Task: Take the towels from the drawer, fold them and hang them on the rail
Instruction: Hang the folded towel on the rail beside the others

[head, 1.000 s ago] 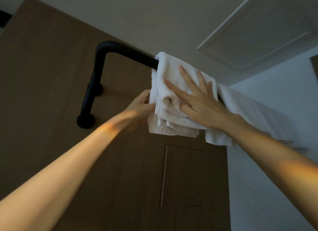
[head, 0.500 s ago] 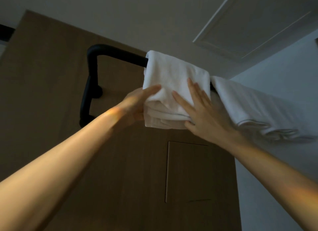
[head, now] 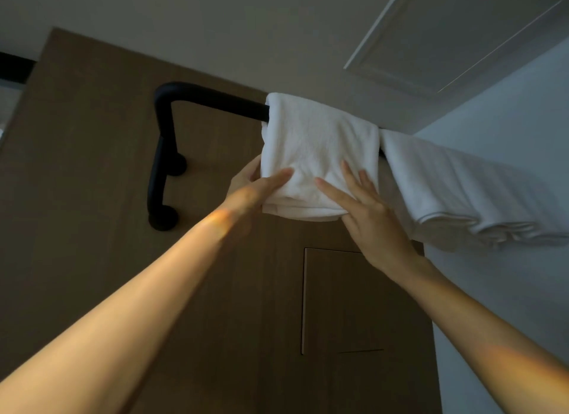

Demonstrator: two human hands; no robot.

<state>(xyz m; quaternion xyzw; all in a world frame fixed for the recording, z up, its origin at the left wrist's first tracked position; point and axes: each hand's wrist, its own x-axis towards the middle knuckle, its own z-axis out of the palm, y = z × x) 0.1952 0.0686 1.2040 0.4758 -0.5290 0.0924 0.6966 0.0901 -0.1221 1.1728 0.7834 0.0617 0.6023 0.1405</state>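
A black rail (head: 215, 101) juts from the wooden wall, high in the head view. A folded white towel (head: 320, 142) hangs over it. My left hand (head: 249, 188) pinches the towel's lower left edge, with one digit on the front and the others behind. My right hand (head: 369, 216) lies flat on the towel's lower right front, fingers straight and spread. A second white towel (head: 446, 182) hangs over the same rail just to the right, its folded end drooping towards the right.
Behind the rail is a brown wooden wall panel with a rectangular hatch (head: 335, 299) below the towels. A pale wall (head: 508, 111) stands at the right. A framed ceiling panel (head: 462, 34) is overhead. The rail's bent end and two mounts (head: 163, 216) are at the left.
My right hand slid down the towel's front to its lower edge. My left hand came round from behind to pinch the left edge. The towel now hangs flatter and smoother.
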